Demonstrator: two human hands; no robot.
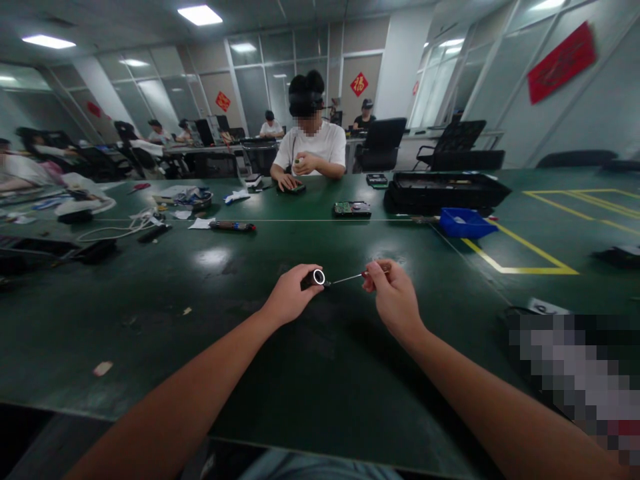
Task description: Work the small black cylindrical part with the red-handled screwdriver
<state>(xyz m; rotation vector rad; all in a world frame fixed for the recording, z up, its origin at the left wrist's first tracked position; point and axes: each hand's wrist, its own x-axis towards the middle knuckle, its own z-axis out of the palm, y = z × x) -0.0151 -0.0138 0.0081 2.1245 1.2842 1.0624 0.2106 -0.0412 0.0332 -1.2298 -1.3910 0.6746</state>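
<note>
Between the thumb and fingers of my left hand [291, 292] is a small dark cylindrical part with a bright ring [319, 277] on its end; its exact kind is unclear. My right hand [393, 290] is closed around the handle of a thin screwdriver [347, 278]. The metal shaft points left, and its tip reaches the lower right side of the ringed part, where a small dark piece shows. Whether tip and part touch, I cannot tell. Both hands are held over the green table [310, 380], near its middle.
Across the table a person [313, 143] handles a dark device. A hard drive [353, 209], a blue tray [466, 223] and a long black case [445, 192] lie farther off. To the left are a dark tool [233, 227] and white cables [125, 225]. A blurred-out object is at right.
</note>
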